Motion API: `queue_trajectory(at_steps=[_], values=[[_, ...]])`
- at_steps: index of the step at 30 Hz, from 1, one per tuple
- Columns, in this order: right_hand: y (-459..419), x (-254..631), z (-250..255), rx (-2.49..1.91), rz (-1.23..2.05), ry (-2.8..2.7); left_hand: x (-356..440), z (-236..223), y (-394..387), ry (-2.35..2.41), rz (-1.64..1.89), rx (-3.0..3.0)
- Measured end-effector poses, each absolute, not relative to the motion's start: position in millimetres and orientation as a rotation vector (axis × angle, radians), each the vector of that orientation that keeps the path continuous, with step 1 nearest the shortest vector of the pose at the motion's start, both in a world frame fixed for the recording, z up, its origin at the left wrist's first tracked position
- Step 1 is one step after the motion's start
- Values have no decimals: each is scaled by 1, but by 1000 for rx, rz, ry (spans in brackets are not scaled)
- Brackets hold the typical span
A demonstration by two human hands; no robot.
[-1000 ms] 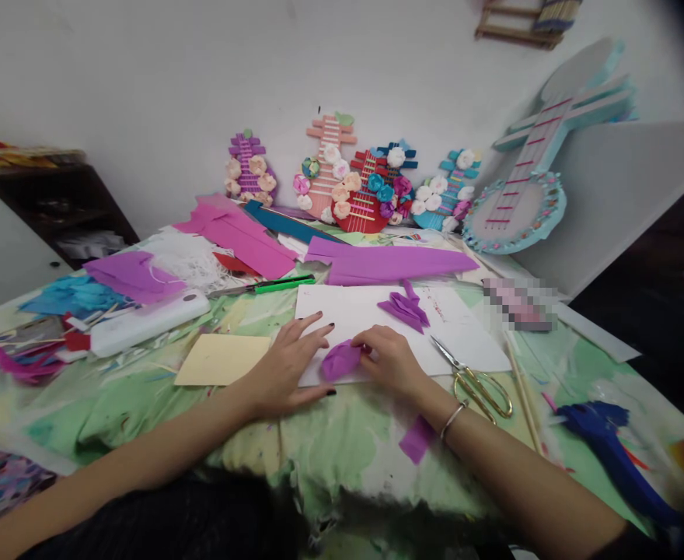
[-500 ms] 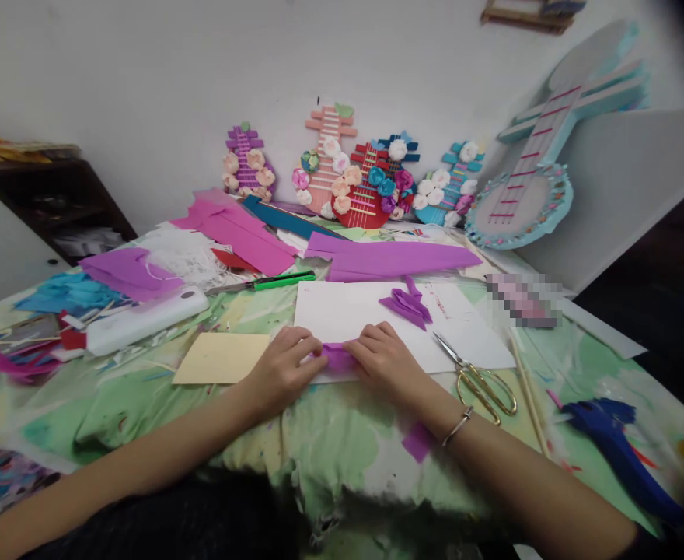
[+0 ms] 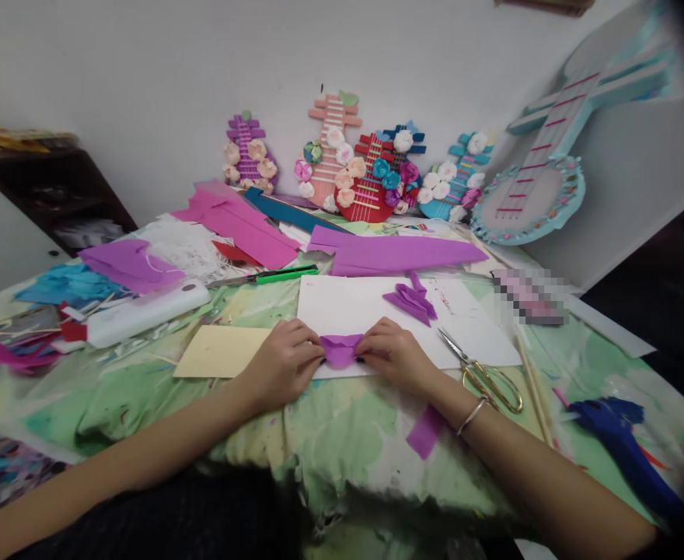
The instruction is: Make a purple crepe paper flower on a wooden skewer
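A small purple crepe paper piece (image 3: 340, 349) lies on the near edge of a white sheet (image 3: 354, 305). My left hand (image 3: 284, 362) pinches its left end with curled fingers. At the paper's right end my right hand (image 3: 393, 354) is closed on it too; a thin bracelet circles that wrist. A folded purple paper shape (image 3: 410, 300) rests on the white sheet just beyond my right hand. Another purple scrap (image 3: 425, 432) lies under my right forearm.
Gold-handled scissors (image 3: 482, 375) lie right of my right hand, wooden sticks (image 3: 532, 381) beyond them. A cream card (image 3: 219, 352) sits left of my left hand. A green knife (image 3: 272, 274), purple sheets (image 3: 394, 253), a white box (image 3: 144, 306) and decorated guitar crafts (image 3: 365, 175) crowd the back.
My left hand, flat a second ago, has curled onto the purple paper. Both hands have drawn together and now pinch its two ends, with the piece stretched flatter between them.
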State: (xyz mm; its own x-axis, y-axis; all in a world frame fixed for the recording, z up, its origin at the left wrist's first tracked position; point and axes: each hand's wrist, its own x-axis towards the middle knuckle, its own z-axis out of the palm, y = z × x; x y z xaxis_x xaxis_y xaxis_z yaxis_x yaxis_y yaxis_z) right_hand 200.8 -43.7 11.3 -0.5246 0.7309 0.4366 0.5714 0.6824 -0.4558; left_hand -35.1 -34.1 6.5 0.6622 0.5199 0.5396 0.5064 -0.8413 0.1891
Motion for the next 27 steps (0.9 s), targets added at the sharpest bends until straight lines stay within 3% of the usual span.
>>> queue_trajectory(at_steps=[11,27], values=[[-42,203,8,-1117,589,-2113,-31,3,-30,783,893,2783],[-41,200,10,-1236,633,-2073,-25,11,-21,1050,740,2369]])
